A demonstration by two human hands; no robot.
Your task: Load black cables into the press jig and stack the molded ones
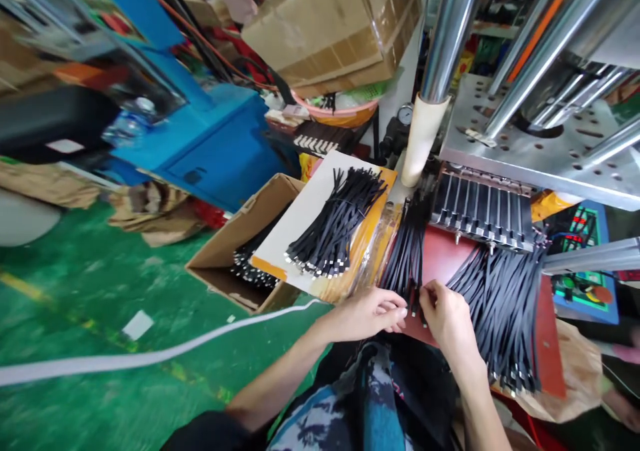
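A green floor [125,397] is overlooked at the left, and the right is filled by a column press [545,137] with a perforated steel plate and upright chromed rods. A blue metal cabinet [225,147] is seen beyond the floor, with a taped cardboard box [330,34] above and to its right. An open carton [210,271], with black strips inside, is partly covered by a tilted cardboard sheet [295,231]. To the right of the sheet, a red work surface [443,254] is seen below a slotted metal fixture [483,204]. The black flat cables are laid in three groups: a wide spread [505,311] on the right of the red surface, a bundle with pale ends [340,224] on the sheet, and a narrower bundle [406,251] between them. At the near ends of this narrower bundle, the left hand [373,314] is held with its fingers loosely bent and the right hand [445,307] with its thumb and forefinger drawn close together; whether a cable is gripped by either cannot be told. A round dial gauge [405,113] is seen behind the press's pale-sleeved column.
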